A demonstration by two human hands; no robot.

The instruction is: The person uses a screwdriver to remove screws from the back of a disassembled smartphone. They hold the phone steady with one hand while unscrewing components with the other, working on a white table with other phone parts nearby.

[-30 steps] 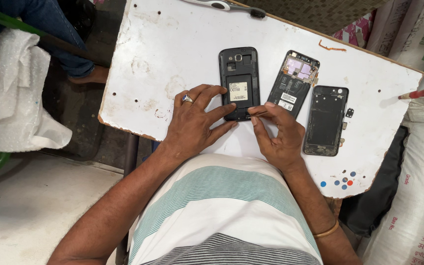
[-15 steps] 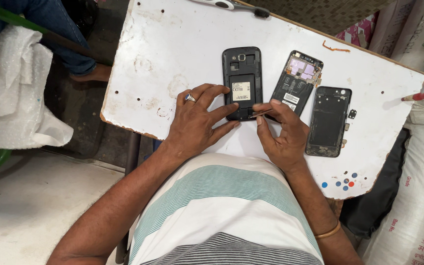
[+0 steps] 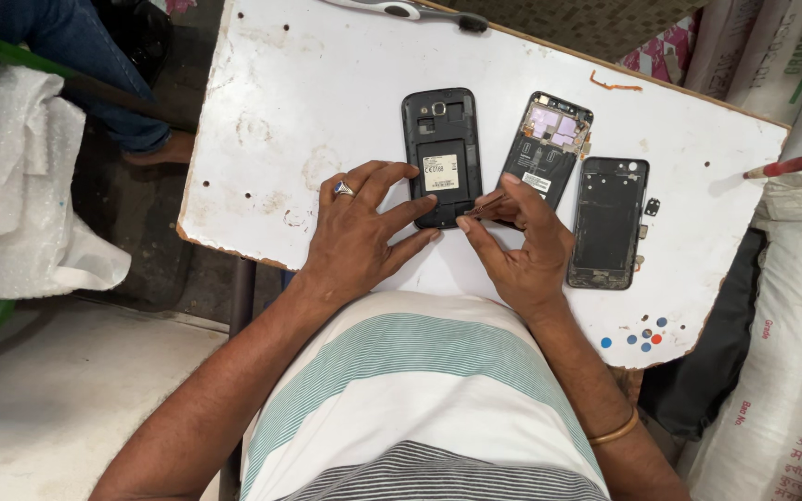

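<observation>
White board (image 3: 308,111), left hand (image 3: 359,232) splayed on phone (image 3: 442,153), right hand (image 3: 522,250) pinching tool (image 3: 483,210)

Table (image 3: 327,102): white painted board, matt, scuffed, stained, raw wood at chipped edge. Open phone (image 3: 442,153): black matt plastic, paper label. Circuit frame (image 3: 549,148): bare metal and board. Back shell (image 3: 608,223): dark plastic, slight sheen. Left hand (image 3: 359,232): metal ring. Shirt (image 3: 420,408): striped knit cloth.

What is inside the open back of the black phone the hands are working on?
The black phone shows a labelled battery and camera lens. Its bottom edge is covered by the left hand and right hand, holding a thin tool.
</observation>
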